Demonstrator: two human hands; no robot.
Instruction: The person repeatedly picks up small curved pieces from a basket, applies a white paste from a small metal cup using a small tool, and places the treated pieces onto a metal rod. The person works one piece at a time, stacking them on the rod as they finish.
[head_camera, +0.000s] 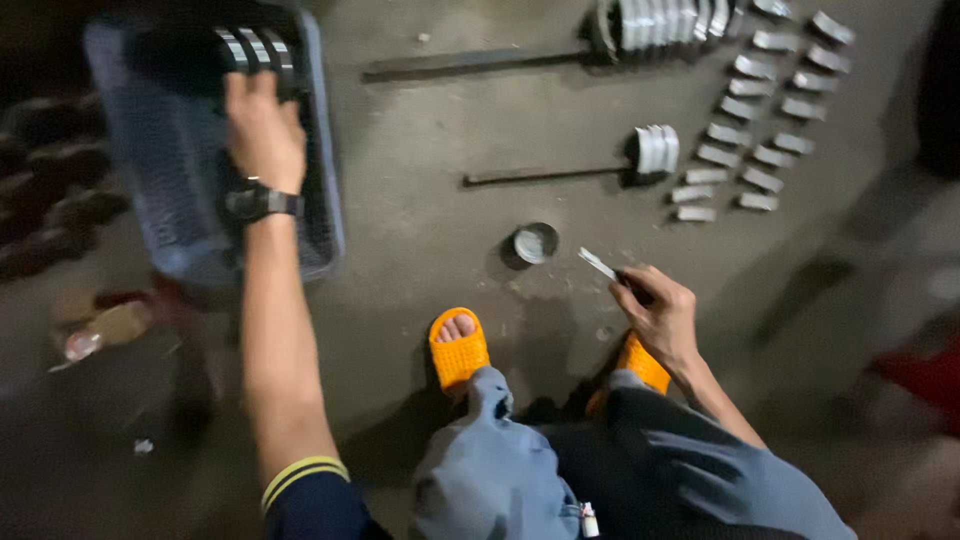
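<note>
Hands at the crate and the tool

Left hand (263, 130) reaches into the blue plastic crate (170, 170), fingers curled over curved grey metal shells (255, 50); right hand (660, 315) grips a thin flat metal tool (600, 265) above the concrete floor (420, 200).

On the concrete floor (430, 130), two rows of small metal shells (765, 125) lie at two o'clock; a round tin (533, 243) sits near centre, orange sandals (458, 350) just below.
</note>
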